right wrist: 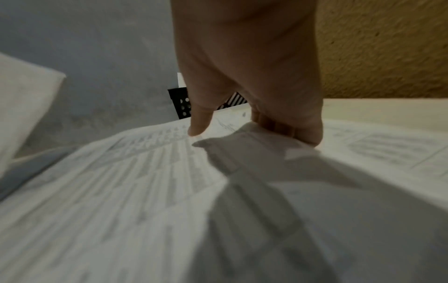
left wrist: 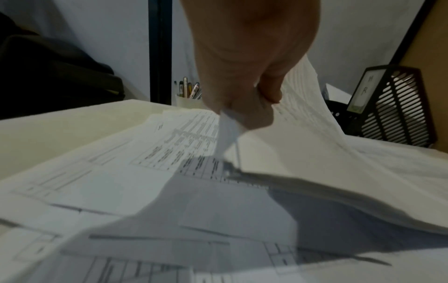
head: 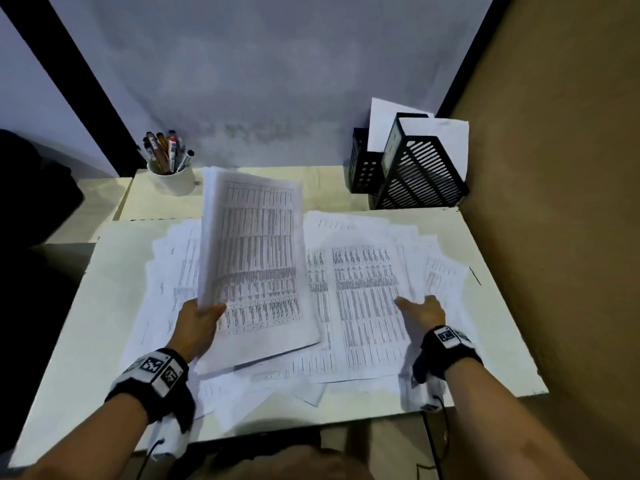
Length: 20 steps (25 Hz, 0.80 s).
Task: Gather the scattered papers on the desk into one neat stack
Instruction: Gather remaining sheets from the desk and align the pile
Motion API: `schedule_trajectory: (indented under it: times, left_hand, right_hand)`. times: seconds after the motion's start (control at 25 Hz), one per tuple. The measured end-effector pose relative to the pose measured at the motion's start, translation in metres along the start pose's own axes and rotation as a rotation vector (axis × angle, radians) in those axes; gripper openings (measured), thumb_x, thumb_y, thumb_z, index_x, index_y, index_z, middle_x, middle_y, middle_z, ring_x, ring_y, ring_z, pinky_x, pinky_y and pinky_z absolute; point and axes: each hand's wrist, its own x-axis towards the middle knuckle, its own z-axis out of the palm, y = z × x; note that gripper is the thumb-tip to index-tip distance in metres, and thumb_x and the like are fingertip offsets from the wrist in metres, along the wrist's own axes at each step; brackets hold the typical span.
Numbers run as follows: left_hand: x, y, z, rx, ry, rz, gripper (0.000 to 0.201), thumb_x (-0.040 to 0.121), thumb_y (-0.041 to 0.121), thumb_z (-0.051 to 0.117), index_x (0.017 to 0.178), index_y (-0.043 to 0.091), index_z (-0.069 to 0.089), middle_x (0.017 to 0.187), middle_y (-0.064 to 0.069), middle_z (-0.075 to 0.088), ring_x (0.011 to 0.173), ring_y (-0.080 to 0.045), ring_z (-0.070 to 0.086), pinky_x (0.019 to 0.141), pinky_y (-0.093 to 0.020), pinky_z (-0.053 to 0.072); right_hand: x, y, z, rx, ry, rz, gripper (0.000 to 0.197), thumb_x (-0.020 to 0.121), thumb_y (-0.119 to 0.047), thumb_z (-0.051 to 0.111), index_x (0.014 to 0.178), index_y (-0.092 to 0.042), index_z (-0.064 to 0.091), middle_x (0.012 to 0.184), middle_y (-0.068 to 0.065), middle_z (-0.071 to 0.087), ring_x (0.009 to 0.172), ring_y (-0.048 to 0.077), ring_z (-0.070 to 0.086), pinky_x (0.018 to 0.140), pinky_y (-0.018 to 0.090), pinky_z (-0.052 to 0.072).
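The left hand (head: 199, 323) is gripping a tilted sheaf of papers (head: 254, 258) by its near-left edge, above the scattered papers (head: 367, 306). The right hand (head: 424, 311), right of the sheaf, is pinching the scattered papers, thumb on top.

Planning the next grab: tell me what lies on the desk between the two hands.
In the head view, loose printed sheets cover the desk between the left hand, which grips a raised bundle, and the right hand.
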Motion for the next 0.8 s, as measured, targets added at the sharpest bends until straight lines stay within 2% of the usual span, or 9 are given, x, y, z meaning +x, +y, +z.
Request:
schedule_trajectory:
  times: [0.12, 0.24, 0.36, 0.48, 0.6, 0.68, 0.8]
  left_hand:
    - [-0.002, -0.008, 0.011, -0.024, 0.033, -0.050, 0.035, 0.088, 0.010, 0.057, 0.057, 0.010, 0.040, 0.051, -0.005, 0.036, 0.049, -0.015, 0.030, 0.049, -0.025, 0.025]
    - [-0.002, -0.015, 0.017, -0.052, 0.043, -0.079, 0.036, 0.087, 0.011, 0.059, 0.057, 0.012, 0.040, 0.051, -0.005, 0.036, 0.050, -0.015, 0.030, 0.051, -0.026, 0.025]
    - [-0.001, -0.016, 0.014, -0.093, 0.042, -0.109, 0.036, 0.087, 0.010, 0.060, 0.057, 0.012, 0.039, 0.051, -0.004, 0.035, 0.051, -0.015, 0.031, 0.054, -0.030, 0.026]
    - [-0.002, -0.009, 0.004, -0.094, 0.052, -0.080, 0.036, 0.087, 0.010, 0.059, 0.057, 0.010, 0.038, 0.051, -0.004, 0.036, 0.050, -0.015, 0.030, 0.051, -0.027, 0.024]
    - [-0.001, 0.000, -0.006, -0.086, 0.072, -0.031, 0.031, 0.087, 0.010, 0.058, 0.061, 0.007, 0.041, 0.055, -0.005, 0.037, 0.051, -0.015, 0.030, 0.050, -0.027, 0.024]
    - [0.000, 0.009, -0.008, -0.093, 0.073, -0.009, 0.029, 0.088, 0.009, 0.058, 0.063, 0.006, 0.042, 0.057, -0.005, 0.037, 0.052, -0.015, 0.030, 0.050, -0.027, 0.024]
    - [0.003, 0.022, -0.010, -0.096, 0.035, 0.009, 0.033, 0.088, 0.011, 0.058, 0.060, 0.009, 0.040, 0.055, -0.005, 0.036, 0.051, -0.016, 0.031, 0.050, -0.026, 0.025]
  right_hand:
    - [0.001, -0.017, 0.015, 0.032, 0.018, -0.041, 0.072, 0.081, -0.024, 0.070, 0.139, 0.000, 0.034, 0.139, 0.020, 0.046, 0.123, 0.035, 0.050, 0.092, 0.031, 0.044]
    - [0.008, -0.023, 0.022, 0.059, -0.039, -0.009, 0.071, 0.075, -0.014, 0.076, 0.133, 0.003, 0.038, 0.133, 0.020, 0.051, 0.119, 0.035, 0.053, 0.093, 0.035, 0.046]
    - [0.010, -0.032, 0.015, -0.059, -0.089, -0.083, 0.056, 0.080, -0.015, 0.071, 0.125, 0.009, 0.047, 0.128, 0.024, 0.055, 0.116, 0.036, 0.055, 0.093, 0.037, 0.046]
    - [0.008, -0.052, -0.029, -0.089, 0.017, -0.245, 0.037, 0.084, -0.013, 0.065, 0.115, 0.007, 0.056, 0.116, 0.025, 0.062, 0.104, 0.035, 0.060, 0.079, 0.034, 0.044]
    - [-0.002, -0.070, -0.077, -0.065, 0.111, -0.383, 0.024, 0.086, -0.010, 0.059, 0.107, 0.001, 0.061, 0.101, 0.022, 0.064, 0.087, 0.027, 0.056, 0.076, 0.034, 0.043]
    - [-0.016, -0.083, -0.100, -0.019, 0.177, -0.476, 0.017, 0.086, -0.008, 0.057, 0.101, -0.002, 0.063, 0.091, 0.014, 0.061, 0.086, 0.022, 0.054, 0.074, 0.031, 0.041]
    - [-0.041, -0.108, -0.132, 0.249, 0.248, -0.567, 0.020, 0.086, -0.008, 0.059, 0.105, -0.005, 0.063, 0.096, 0.012, 0.063, 0.093, 0.024, 0.059, 0.079, 0.034, 0.047]
